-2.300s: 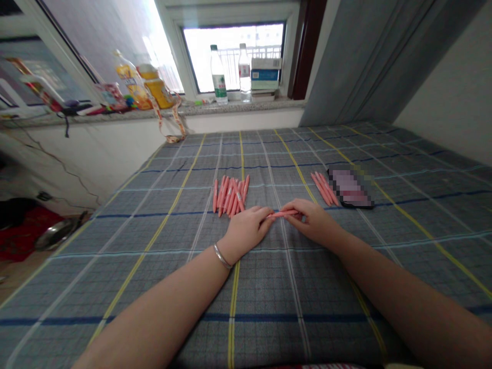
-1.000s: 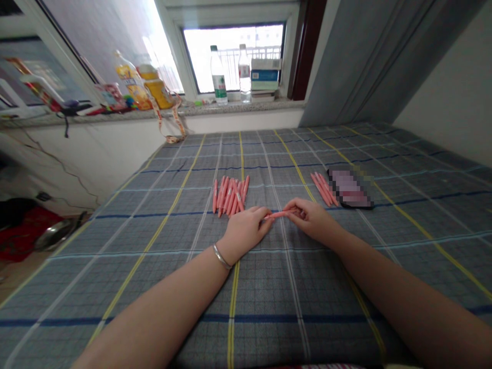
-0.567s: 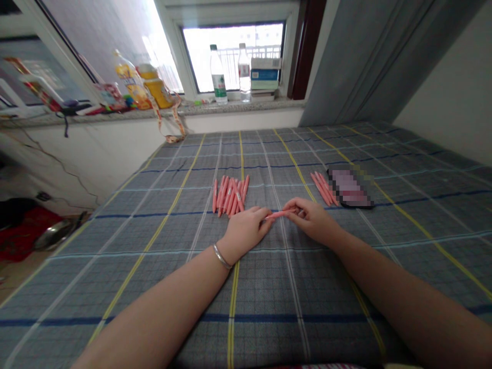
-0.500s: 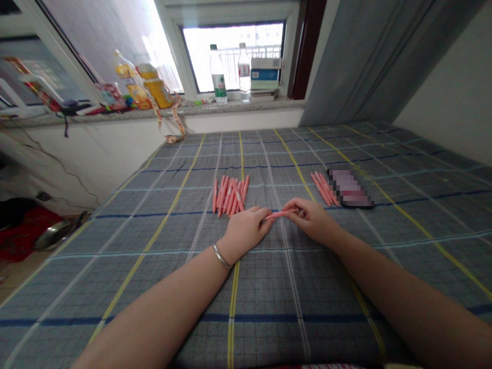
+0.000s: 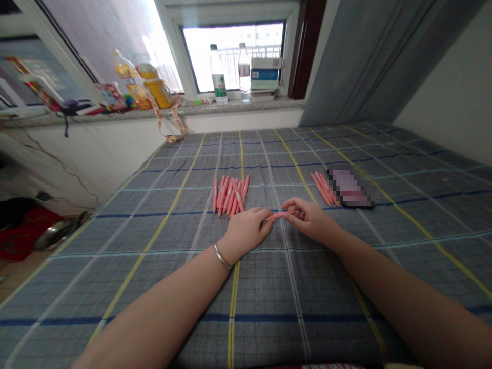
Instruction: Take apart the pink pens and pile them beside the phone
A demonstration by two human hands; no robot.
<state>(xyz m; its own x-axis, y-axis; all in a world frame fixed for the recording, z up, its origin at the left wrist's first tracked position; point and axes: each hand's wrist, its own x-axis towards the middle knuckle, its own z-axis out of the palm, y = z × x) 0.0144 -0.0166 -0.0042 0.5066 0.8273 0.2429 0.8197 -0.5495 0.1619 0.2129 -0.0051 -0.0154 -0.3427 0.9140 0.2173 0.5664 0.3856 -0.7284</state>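
Note:
My left hand (image 5: 246, 229) and my right hand (image 5: 310, 217) both pinch one thin pink stick (image 5: 277, 215) that lies between them, just above the checked grey bedsheet (image 5: 269, 287). The left fingers grip its left end, the right fingers its right end. A silver bangle (image 5: 222, 256) sits on my left wrist. A heap of several like pink sticks (image 5: 230, 195) lies just beyond my left hand. A smaller row of pink sticks (image 5: 323, 187) lies beyond my right hand.
A blurred dark flat object (image 5: 349, 187) lies next to the smaller row. The window ledge (image 5: 230, 107) at the back holds two clear bottles (image 5: 218, 75), a blue-and-white box (image 5: 265, 74), yellow bottles (image 5: 142, 86) and clutter. A grey curtain (image 5: 369, 56) hangs at right. The floor drops away at left.
The pink stick has tilted and shifted slightly between my fingers; my right fingers have worked along it. Both arms stay in place.

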